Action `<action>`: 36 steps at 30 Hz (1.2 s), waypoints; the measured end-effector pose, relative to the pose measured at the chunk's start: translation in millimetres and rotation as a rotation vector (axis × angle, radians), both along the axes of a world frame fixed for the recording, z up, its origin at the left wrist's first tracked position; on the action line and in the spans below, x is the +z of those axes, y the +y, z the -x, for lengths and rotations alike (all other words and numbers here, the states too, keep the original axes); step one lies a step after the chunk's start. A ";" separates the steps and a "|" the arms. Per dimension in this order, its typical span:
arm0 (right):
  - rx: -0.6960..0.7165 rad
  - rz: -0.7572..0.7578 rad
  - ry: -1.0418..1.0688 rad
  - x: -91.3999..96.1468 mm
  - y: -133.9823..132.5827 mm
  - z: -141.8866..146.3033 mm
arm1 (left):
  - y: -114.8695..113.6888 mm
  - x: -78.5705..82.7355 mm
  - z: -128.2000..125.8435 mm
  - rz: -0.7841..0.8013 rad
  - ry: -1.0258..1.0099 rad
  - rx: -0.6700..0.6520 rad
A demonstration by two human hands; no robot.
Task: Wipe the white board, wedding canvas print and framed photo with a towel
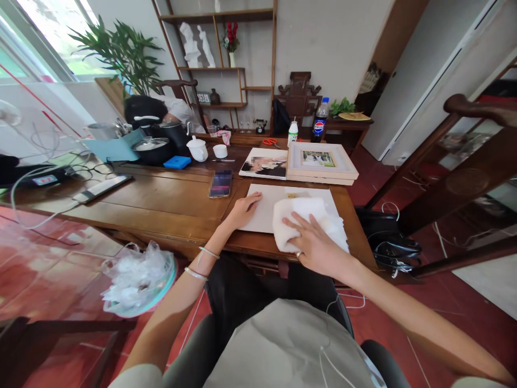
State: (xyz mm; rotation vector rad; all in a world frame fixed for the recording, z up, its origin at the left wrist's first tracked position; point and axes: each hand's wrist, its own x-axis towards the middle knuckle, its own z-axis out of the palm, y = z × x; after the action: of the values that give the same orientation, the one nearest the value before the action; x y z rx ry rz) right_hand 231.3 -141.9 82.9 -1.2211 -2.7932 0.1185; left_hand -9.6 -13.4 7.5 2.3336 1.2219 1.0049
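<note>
On the counter (173, 188), the left hand (243, 211) lies unclenched on a board (265, 203); the right hand (317, 242) spreads over cloth (309, 207), likely soft, best bunched mid-fold.

With the panel (263, 214) on the table (181, 188) as dial centre, the phone (220, 184) lay at ten o'clock, the photograph (264, 163) at eleven, the framed picture (322, 161) at one. The cloth (307, 205) lay on the panel, beneath the right hand (315, 241).
</note>
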 end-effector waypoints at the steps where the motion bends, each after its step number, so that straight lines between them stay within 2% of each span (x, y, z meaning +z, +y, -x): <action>1: 0.006 0.009 0.010 0.7 -2.2 -0.5 | 0.2 0.0 0.0 0.000 0.002 0.002; 4: -0.022 0.009 0.039 0.4 9.5 -1.9 | 1.5 -0.9 0.6 -0.003 0.004 -0.004; 10: -0.149 -0.102 -0.039 -8.2 83.0 10.9 | 3.1 -2.1 2.0 -0.005 -0.019 -0.025; 13: -0.192 -0.164 -0.087 -12.6 104.6 27.6 | 2.4 -1.1 1.2 -0.002 -0.023 -0.023; 16: -0.129 -0.216 -0.108 -16.1 91.4 47.0 | 2.2 -0.7 0.7 0.006 -0.023 -0.027; 21: 0.071 -0.235 -0.065 -18.1 23.1 67.2 | 3.1 -2.4 2.7 0.016 -0.052 -0.031; 23: 0.102 -0.215 -0.054 -16.1 7.5 66.0 | 3.1 -2.6 3.3 0.016 -0.052 -0.041; 25: 0.107 -0.200 -0.044 -13.2 9.1 60.8 | 2.5 -2.1 2.8 0.012 -0.054 -0.043; 27: 0.065 -0.201 -0.042 -10.7 25.7 55.1 | 1.8 -0.9 1.5 0.010 -0.051 -0.035; 32: -0.170 -0.243 -0.077 -12.1 74.6 61.0 | 1.9 0.6 0.5 0.013 -0.047 -0.030; 34: -0.190 -0.265 -0.090 -14.9 75.8 70.3 | 2.7 0.0 2.0 0.014 -0.060 -0.046; 36: -0.140 -0.285 -0.089 -16.9 64.0 77.5 | 3.2 -1.0 3.4 0.029 -0.077 -0.049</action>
State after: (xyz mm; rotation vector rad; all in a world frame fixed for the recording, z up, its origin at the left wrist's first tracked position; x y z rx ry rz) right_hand 153.8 -77.9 66.0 -1.3694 -2.6637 -0.3387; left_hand -13.1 -10.2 6.5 2.2699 1.1377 1.0436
